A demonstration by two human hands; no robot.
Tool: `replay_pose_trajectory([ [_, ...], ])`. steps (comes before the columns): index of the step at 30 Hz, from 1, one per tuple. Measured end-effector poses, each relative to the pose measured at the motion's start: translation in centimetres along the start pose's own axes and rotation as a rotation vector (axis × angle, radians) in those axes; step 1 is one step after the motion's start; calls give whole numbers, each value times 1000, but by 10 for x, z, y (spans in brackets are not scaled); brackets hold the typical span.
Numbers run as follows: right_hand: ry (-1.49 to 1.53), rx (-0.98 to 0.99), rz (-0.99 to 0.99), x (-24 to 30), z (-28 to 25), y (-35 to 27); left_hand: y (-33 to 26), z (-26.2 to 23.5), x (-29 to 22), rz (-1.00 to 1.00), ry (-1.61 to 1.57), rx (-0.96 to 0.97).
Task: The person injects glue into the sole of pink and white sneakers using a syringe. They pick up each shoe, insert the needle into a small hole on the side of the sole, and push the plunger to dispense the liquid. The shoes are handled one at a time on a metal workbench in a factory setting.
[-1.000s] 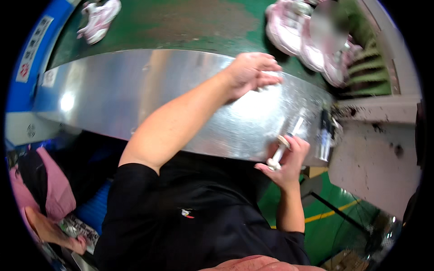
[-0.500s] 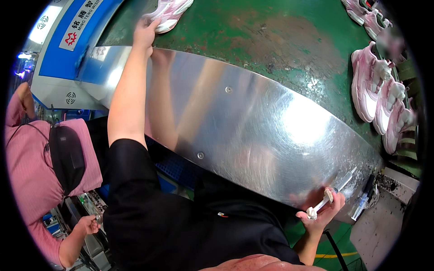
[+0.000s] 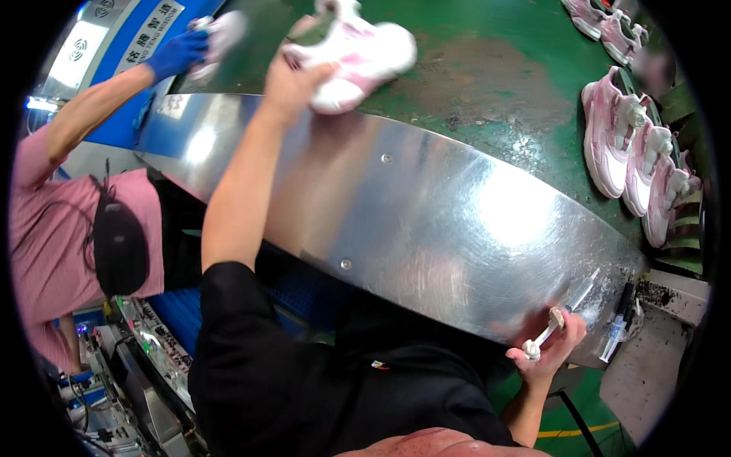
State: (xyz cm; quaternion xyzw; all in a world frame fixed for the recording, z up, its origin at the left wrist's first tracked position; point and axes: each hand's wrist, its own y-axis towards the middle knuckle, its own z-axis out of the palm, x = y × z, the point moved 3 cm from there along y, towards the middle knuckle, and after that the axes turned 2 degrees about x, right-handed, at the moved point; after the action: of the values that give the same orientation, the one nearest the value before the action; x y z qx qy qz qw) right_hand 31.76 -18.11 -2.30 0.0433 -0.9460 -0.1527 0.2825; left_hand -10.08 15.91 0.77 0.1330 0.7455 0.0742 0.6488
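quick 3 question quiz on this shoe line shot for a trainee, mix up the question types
1. True or false: the left hand grips a pink and white shoe over the green belt.
2. What does the right hand hold?
A. a syringe-like applicator
B. a brush
C. a shoe
3. What colour is the glove on the co-worker's hand reaching to the belt?

Key
1. True
2. A: the applicator rests against the curved metal guard.
3. Blue
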Motion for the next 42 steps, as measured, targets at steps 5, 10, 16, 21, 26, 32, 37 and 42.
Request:
replay_pose_trajectory([
  [5,123,-54,8,0,-4,-5,-134,85,-76,-149,-258,281],
  [10,468,-22,131,-5,-14,-21,-212,137,-101,220,477,488],
  [16,420,50,108,-19,-55,-59,-177,127,-62,-208,-237,321],
  [21,588,-18,318,-23,-68,-90,-93,144,-24,-241,234,471],
  [26,686,-44,432,-22,-67,-91,-69,170,-24,-375,363,648],
  [32,679,73,392,-2,-77,-84,-106,204,-86,-395,-548,465],
  [37,990,1,364,7,-75,-63,-133,210,-90,-323,-1056,448],
  [42,1374,120,32,39,-72,8,-140,209,-76,-423,-1111,548],
])
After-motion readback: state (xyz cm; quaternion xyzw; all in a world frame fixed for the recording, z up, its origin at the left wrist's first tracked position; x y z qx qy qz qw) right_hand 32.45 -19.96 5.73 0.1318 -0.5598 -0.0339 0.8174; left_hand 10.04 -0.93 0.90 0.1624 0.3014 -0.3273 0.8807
